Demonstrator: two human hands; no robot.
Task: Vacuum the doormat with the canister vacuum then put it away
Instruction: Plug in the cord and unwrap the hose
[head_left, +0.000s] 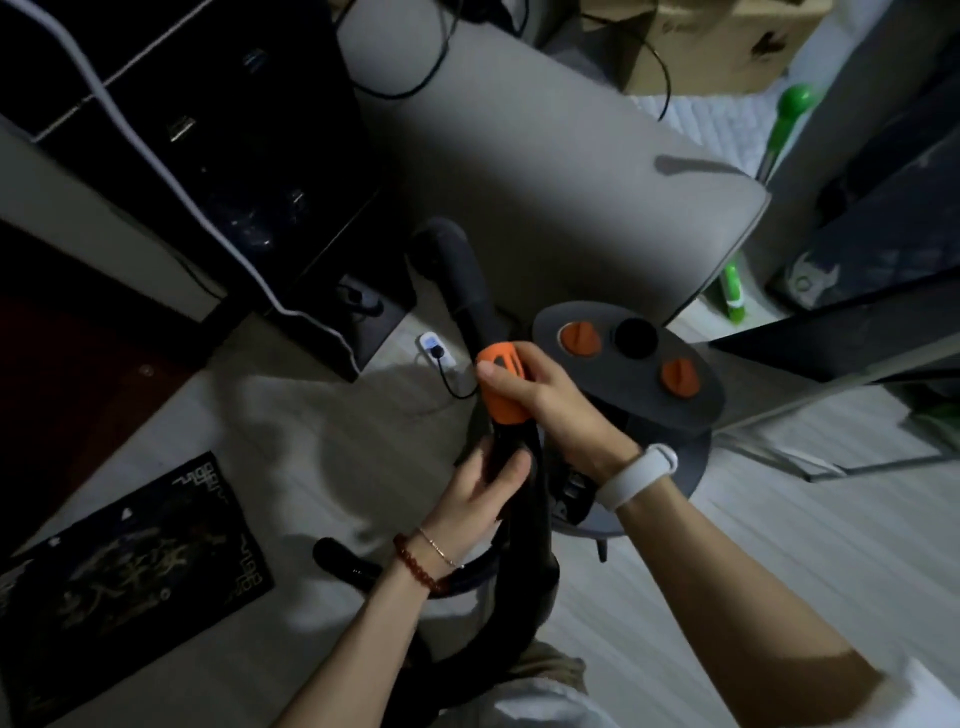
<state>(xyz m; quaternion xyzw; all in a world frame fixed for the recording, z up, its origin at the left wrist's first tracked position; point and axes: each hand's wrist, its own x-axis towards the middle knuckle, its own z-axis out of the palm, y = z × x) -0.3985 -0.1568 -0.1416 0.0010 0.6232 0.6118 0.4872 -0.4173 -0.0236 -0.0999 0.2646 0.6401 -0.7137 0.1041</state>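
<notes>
The dark doormat (130, 577) with a gold pattern lies on the pale floor at lower left. The grey canister vacuum (628, 358), its lid bearing two orange knobs and a black hole, stands at centre right. A black hose (524, 566) loops from it across the floor. My right hand (540, 395) grips the orange collar (501, 384) where the hose meets the black curved handle tube (462, 270). Just below the collar, my left hand (483, 493) holds the hose with its fingers curled round it.
A white power strip (436, 351) with a black plug and cord lies on the floor behind the hose. A dark cabinet (197, 156) stands at upper left, a grey padded surface (545, 166) behind the vacuum, a green-handled tool (779, 130) at right.
</notes>
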